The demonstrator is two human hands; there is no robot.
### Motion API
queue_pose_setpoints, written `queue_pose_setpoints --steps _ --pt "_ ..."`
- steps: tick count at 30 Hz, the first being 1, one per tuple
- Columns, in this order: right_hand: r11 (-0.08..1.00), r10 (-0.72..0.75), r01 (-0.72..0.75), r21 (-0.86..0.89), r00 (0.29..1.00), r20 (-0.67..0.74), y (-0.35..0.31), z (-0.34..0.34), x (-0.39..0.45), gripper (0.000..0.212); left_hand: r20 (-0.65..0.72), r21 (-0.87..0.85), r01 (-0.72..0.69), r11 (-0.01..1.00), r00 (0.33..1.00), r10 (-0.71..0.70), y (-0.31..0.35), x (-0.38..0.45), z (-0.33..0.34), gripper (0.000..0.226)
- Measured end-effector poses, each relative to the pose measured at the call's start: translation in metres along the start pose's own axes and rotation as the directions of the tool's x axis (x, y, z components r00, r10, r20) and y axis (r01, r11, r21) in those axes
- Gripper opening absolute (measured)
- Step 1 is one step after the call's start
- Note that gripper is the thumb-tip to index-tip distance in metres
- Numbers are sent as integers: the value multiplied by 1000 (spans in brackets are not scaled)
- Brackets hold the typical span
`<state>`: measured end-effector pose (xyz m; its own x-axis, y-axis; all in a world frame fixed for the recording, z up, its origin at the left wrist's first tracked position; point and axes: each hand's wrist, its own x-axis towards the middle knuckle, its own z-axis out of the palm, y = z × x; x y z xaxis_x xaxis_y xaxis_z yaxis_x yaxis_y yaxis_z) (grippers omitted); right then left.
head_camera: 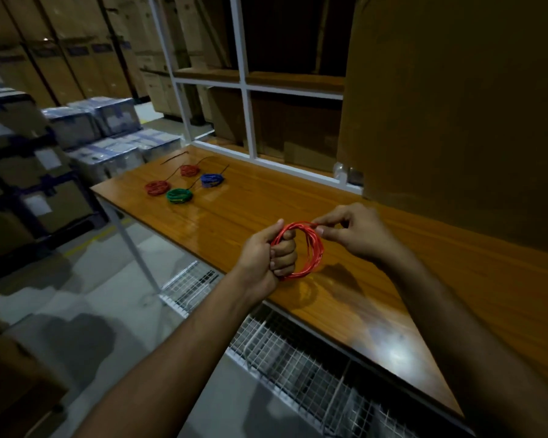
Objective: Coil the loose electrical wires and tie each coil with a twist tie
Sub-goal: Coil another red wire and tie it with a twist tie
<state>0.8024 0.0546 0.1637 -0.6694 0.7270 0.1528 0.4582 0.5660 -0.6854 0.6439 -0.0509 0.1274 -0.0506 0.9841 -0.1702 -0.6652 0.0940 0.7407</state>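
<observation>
A red wire coil [314,251] hangs upright just above the wooden table [345,279]. My left hand [266,257] grips its left side with the fingers curled through the loop. My right hand [351,232] pinches the top of the coil between thumb and forefinger. At the far left end of the table lie two red coils [157,187] [189,170], a green coil [179,196] and a blue coil [212,179], with thin black ties trailing from them. A loose black tie [174,157] lies beyond them.
A white-framed shelf unit [250,99] stands behind the table. A large cardboard box [456,105] fills the right. A wire mesh shelf [298,358] runs under the table's near edge. Wrapped boxes [108,128] are stacked on the floor at left.
</observation>
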Motion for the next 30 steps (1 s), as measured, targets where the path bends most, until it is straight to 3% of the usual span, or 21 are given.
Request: queue_pose_setpoints --steps 3,7,13,17,19,21,23,25,30 --pt "973 -61 81 -217 994 96 -11 3 6 22 -53 -17 -13 1000 999 12 -2 -2 -9 38" --pt "963 30 39 -268 968 249 -24 15 26 15 -96 -39 -6 999 995 3 -1 -8 -25 41" --pt "991 38 -6 -131 969 242 -47 62 58 11 -106 -109 -27 994 994 15 20 -15 -62 42" --pt "963 44 -147 226 912 407 -70 86 86 16 -220 -130 -116 985 972 85 52 -16 -104 39" --pt "925 24 -202 322 876 481 -84 99 104 19 -260 -115 -148 982 959 114 73 -17 -126 39" --pt "932 -10 -179 316 857 515 -99 119 121 21 -272 -120 -160 980 954 123 94 -18 -146 40" --pt "983 -86 -6 182 866 493 -118 144 138 26 -274 -129 -168 977 953 128 116 -19 -168 41" --pt "990 -114 66 122 886 449 -127 164 151 24 -269 -142 -155 978 957 112 130 -20 -182 41" --pt "894 -89 -179 411 827 555 -144 212 192 21 -267 -121 -164 979 955 127 171 -28 -233 42"
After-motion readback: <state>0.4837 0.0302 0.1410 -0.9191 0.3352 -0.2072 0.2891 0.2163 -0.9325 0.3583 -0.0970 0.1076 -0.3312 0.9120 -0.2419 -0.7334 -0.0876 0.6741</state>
